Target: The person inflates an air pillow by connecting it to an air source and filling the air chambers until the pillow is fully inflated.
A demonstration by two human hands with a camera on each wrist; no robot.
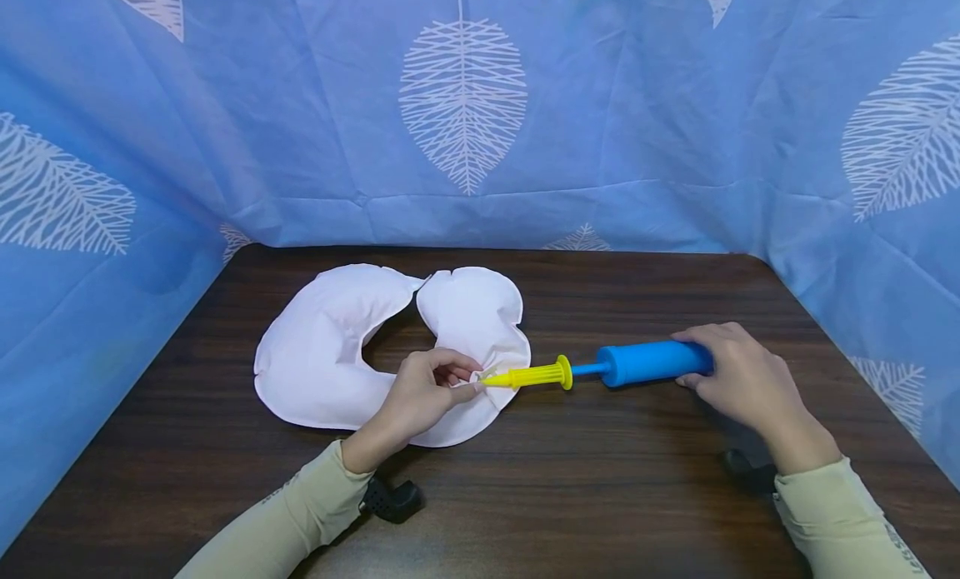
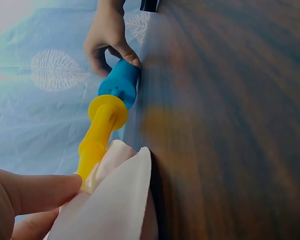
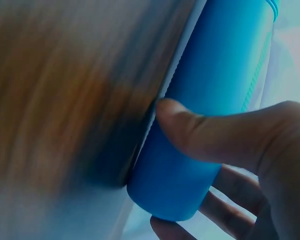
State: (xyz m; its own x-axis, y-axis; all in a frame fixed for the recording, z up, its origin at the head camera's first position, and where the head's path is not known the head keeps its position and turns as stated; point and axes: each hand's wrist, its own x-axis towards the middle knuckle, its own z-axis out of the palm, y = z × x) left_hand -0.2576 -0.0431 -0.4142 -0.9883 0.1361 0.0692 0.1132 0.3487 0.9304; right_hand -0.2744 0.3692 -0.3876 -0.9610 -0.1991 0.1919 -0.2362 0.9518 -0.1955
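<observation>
A white inflatable neck pillow, plump on its left side and wrinkled near the valve, lies on the table. A hand air pump spans from it to the right, with a yellow nozzle and a blue barrel. Part of the blue rod shows between them. My left hand pinches the pillow's valve at the nozzle's tip; thumb and fingers hide most of the joint. My right hand grips the far end of the blue barrel, thumb across its side in the right wrist view.
The dark wooden table carries the pillow and pump. A blue curtain with white leaf prints hangs behind and at both sides. Black devices sit under the wrists, beside the sleeves.
</observation>
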